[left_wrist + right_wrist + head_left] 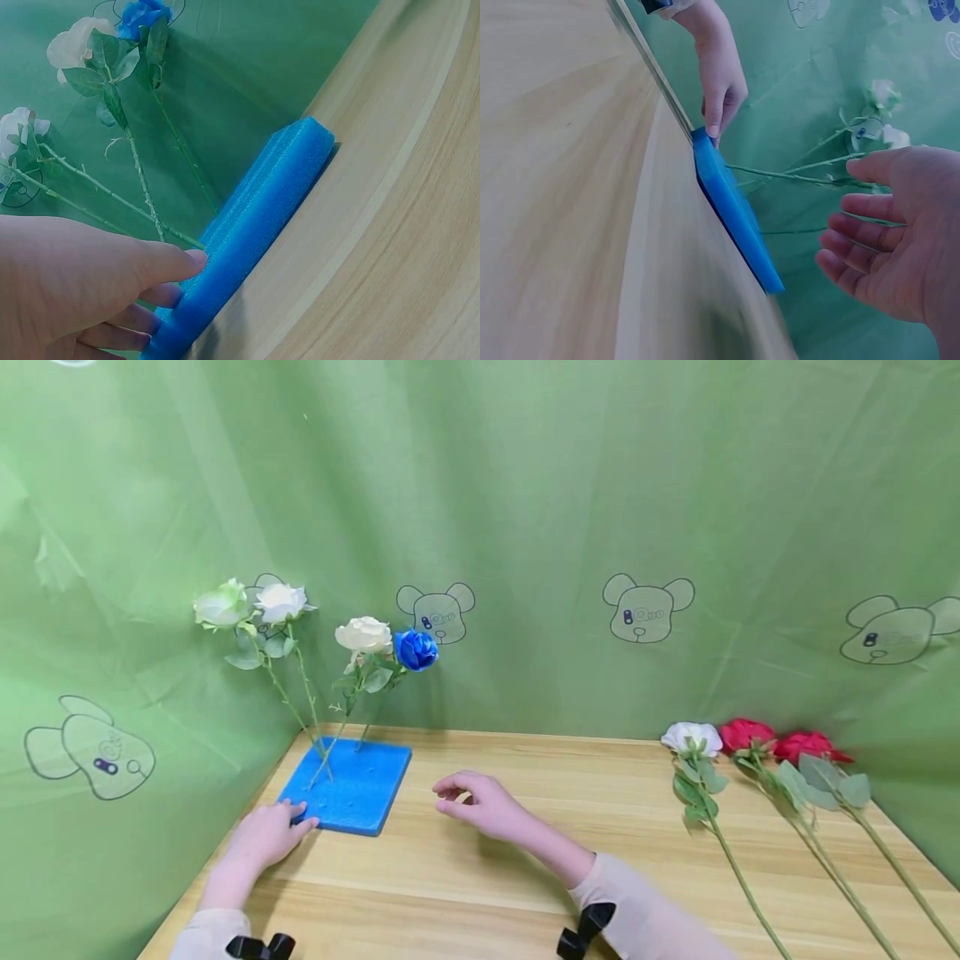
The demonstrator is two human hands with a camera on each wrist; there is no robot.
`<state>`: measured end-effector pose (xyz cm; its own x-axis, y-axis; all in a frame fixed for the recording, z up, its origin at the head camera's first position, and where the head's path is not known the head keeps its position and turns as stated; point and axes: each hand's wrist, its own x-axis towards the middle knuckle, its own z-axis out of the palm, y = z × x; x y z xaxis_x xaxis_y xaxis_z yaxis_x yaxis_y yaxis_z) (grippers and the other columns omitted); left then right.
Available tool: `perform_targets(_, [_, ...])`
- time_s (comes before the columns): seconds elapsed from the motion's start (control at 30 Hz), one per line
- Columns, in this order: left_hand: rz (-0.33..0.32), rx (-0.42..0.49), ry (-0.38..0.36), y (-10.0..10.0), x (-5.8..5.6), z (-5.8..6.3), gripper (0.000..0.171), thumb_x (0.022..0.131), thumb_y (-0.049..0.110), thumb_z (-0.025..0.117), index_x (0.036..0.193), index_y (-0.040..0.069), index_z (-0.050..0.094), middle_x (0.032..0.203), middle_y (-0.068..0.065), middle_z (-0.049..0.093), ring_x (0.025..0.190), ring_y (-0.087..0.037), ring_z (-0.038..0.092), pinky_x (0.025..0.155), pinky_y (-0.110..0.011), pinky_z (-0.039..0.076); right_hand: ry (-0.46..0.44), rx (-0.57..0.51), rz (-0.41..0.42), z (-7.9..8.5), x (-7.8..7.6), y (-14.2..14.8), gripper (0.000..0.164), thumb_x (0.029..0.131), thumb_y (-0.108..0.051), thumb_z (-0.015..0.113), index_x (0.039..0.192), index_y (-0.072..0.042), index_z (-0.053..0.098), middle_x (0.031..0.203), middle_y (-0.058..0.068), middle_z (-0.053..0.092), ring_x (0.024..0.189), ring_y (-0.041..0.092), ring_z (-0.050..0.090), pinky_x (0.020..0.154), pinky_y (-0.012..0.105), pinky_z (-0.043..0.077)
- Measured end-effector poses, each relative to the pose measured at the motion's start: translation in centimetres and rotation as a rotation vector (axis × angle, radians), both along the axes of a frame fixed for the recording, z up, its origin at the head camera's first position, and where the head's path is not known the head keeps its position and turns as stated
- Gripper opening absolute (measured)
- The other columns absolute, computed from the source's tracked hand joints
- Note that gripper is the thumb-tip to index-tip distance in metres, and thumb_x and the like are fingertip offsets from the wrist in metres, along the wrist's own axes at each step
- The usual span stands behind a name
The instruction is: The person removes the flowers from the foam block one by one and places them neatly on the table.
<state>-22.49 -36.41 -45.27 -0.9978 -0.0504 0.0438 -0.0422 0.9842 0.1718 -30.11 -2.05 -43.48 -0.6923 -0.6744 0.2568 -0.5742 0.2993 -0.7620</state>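
Note:
A square blue board (360,793) lies on the table at the left, with several artificial roses standing in it: a greenish-white rose (222,604), a white rose (282,602), a cream rose (364,634) and a blue rose (416,650). My left hand (264,837) holds the board's near left corner between thumb and fingers; the left wrist view has the thumb (176,264) at the board's edge. To the right of the board, my right hand (480,803) hovers over the table with loosely bent fingers and nothing in it.
At the right of the wooden table (525,893) lie a white rose (692,737) and two red roses (746,737), their long stems pointing toward the near edge. A green curtain (525,527) printed with bear heads encloses the back and sides.

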Motion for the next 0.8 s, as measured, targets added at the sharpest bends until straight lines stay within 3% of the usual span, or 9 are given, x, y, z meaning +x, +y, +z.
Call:
perform_targets(0.23, [-0.007, 0.002, 0.006, -0.1, 0.0, -0.1, 0.051, 0.097, 0.041, 0.056, 0.129, 0.001, 0.061, 0.135, -0.034, 0.052, 0.123, -0.055, 0.049, 0.099, -0.065, 0.043, -0.005, -0.011, 0.014, -0.4, -0.5, -3.0, 0.029, 0.096, -0.02, 0.061, 0.118, 0.0, 0.065, 0.111, 0.015, 0.069, 0.101, 0.022, 0.063, 0.082, 0.022, 0.053])
perform_targets(0.5, [-0.011, -0.003, 0.012, -0.2, -0.1, -0.2, 0.051, 0.096, 0.041, 0.056, 0.128, 0.001, 0.062, 0.134, -0.034, 0.053, 0.121, -0.055, 0.05, 0.098, -0.066, 0.043, -0.025, -0.046, -0.019, -0.6, -1.5, -6.2, 0.031, 0.095, -0.023, 0.063, 0.118, -0.003, 0.066, 0.107, 0.006, 0.07, 0.099, 0.017, 0.063, 0.084, 0.022, 0.054])
perform_targets(0.8, [-0.012, -0.004, 0.015, -0.1, -0.1, -0.1, 0.049, 0.097, 0.039, 0.057, 0.127, 0.001, 0.062, 0.133, -0.033, 0.054, 0.12, -0.055, 0.051, 0.098, -0.065, 0.044, 0.019, -0.083, -0.023, -1.6, -2.8, -9.8, 0.029, 0.094, -0.022, 0.065, 0.114, -0.001, 0.067, 0.105, 0.009, 0.071, 0.096, 0.017, 0.065, 0.083, 0.02, 0.054])
